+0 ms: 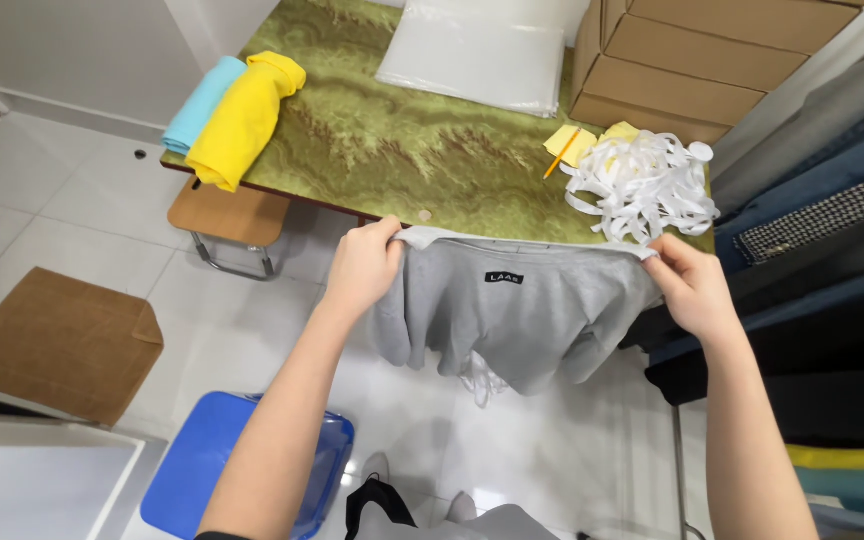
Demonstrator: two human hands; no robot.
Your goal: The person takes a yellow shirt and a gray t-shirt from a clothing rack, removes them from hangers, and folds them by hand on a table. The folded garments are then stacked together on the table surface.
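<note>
Down at the bottom of the frame we see a blue plastic bin [252, 465] on the white tiled floor, lower left, with a flat piece of brown cardboard [57, 340] lying further left. Moving up to the middle, our left hand [362, 268] has its fingers closed on the top edge of a grey sweatshirt [517, 315], and our right hand [690, 285] pinches the same edge on the other side, fingers curled over the fabric. The garment hangs spread between the two hands, just in front of the near edge of the table [392, 150] (a small black label sits near its collar, sleeves drooping below). Right of centre, dark folded fabrics [832, 260] are stacked along the right edge of the frame. Beyond the hands, on the green patterned tabletop, a heap of white ribbon strips [642, 185] lies at the right, with yellow sticky notes [574, 145] and an orange pencil [561, 155] just beside it. At upper left a yellow folded garment [245, 115] drapes over the table edge, touching a light blue one [200, 103]. Furthest off, clear plastic bags [477, 50] top centre, cardboard boxes [692, 60] upper right.
</note>
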